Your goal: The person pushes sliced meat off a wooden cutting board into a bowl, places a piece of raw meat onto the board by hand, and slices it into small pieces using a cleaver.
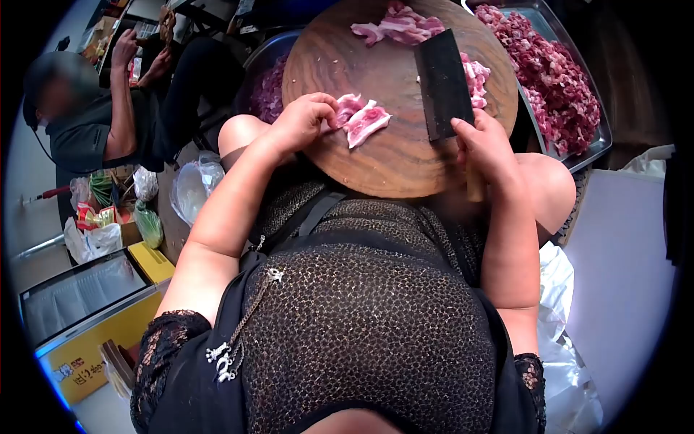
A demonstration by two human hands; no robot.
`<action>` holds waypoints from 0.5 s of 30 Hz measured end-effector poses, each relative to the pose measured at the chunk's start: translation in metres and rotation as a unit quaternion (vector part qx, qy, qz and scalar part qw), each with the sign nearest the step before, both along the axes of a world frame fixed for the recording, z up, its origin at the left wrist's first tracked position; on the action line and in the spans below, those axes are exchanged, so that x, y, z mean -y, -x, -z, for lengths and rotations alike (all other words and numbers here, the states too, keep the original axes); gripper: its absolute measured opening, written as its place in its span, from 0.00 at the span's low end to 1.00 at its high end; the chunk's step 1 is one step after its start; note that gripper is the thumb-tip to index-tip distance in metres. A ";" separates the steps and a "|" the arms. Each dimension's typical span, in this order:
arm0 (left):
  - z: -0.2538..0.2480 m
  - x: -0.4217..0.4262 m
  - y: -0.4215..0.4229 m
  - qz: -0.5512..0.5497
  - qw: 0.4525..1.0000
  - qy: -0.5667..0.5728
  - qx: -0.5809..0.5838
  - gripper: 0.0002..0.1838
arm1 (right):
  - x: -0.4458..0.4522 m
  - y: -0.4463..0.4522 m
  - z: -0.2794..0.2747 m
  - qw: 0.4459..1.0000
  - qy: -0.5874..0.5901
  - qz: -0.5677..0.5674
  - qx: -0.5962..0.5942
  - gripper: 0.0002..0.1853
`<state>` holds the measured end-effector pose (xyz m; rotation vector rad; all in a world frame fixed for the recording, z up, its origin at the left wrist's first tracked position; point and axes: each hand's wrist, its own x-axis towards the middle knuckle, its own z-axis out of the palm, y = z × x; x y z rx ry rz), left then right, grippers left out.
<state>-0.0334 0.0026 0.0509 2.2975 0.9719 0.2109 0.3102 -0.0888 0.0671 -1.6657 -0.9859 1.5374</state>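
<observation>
A round wooden chopping board (pixel 390 170) lies in front of me at lap height. My right hand (pixel 486 145) grips a cleaver (pixel 442 87) by its wooden handle, its dark, broad blade over the right part of the board. With closed fingers my left hand (pixel 307 119) holds the edge of a piece of raw meat (pixel 367 123), pink with white fat, on the board's left side. More raw meat (pixel 405 25) lies at the far edge. Further meat pieces (pixel 476 79) sit just right of the blade, partly hidden by it.
A metal tray (pixel 606 137) heaped with chopped meat (pixel 553 83) stands right of the board. Left of it, a metal bowl (pixel 253 61) holds more meat. Another person (pixel 94 116) sits at the far left, near bagged vegetables (pixel 148 224) and a yellow box (pixel 108 325).
</observation>
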 end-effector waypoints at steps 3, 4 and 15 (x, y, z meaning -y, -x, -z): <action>0.002 0.008 0.000 -0.168 0.982 0.020 0.080 0.08 | 0.003 0.000 0.000 1.000 0.011 0.010 0.003 0.10; -0.007 0.010 -0.010 -0.227 0.973 -0.003 0.027 0.06 | 0.003 -0.001 0.000 1.000 0.009 0.007 0.005 0.10; 0.012 -0.003 -0.059 -0.289 0.932 0.211 0.064 0.19 | 0.005 0.000 0.009 1.000 0.009 -0.002 0.014 0.10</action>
